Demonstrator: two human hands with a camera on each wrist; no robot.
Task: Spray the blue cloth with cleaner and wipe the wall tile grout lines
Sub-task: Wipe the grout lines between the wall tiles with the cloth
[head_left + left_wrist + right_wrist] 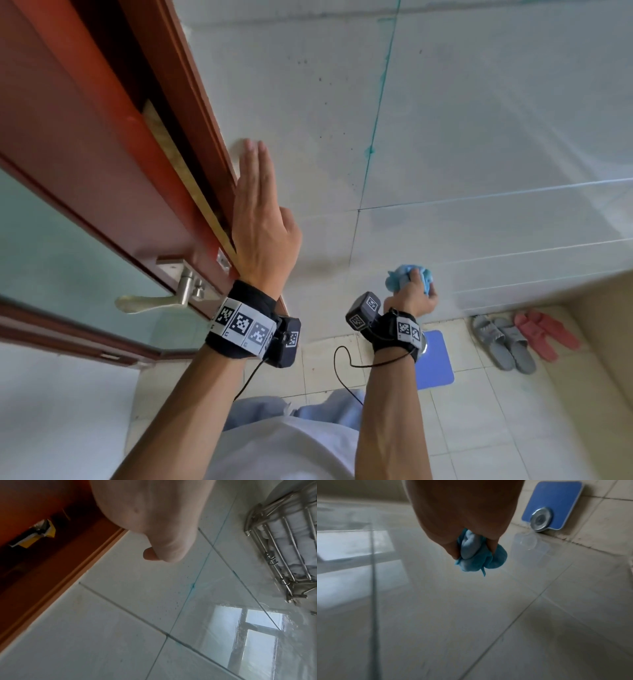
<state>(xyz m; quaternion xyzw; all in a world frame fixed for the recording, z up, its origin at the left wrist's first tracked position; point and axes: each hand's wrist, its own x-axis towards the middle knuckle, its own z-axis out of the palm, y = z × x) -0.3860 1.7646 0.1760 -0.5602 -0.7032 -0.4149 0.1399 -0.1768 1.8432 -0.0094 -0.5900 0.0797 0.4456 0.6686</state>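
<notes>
Low on the tiled wall point(479, 120), near where it meets the floor, my right hand point(412, 296) has the blue cloth point(400, 278) bunched into a wad, fingers curled tight round it and pushing it against the tile. From my right wrist the cloth point(476, 555) bulges out between my fingers point(452, 547), and the picture is smeared, so I take it I am mid-stroke. My left hand point(260, 226) lies flat on the wall just beside the red door frame point(191, 102), fingers straight and together, holding nothing — a brace, I think.

No spray bottle shows in any view, so I judge the spraying is over and the wiping is in hand. The vertical grout line point(378, 102) higher up carries a teal tint with a darker blot, and specks dot the tile beside it; seen from my left wrist, that line point(193, 585) is streaked the same colour. Whether that is cleaner or dirt I cannot tell. The horizontal grout lines point(496, 195) to the right look pale. What is left, as I read it — the upper stretch of that tinted line and the cross joints.
</notes>
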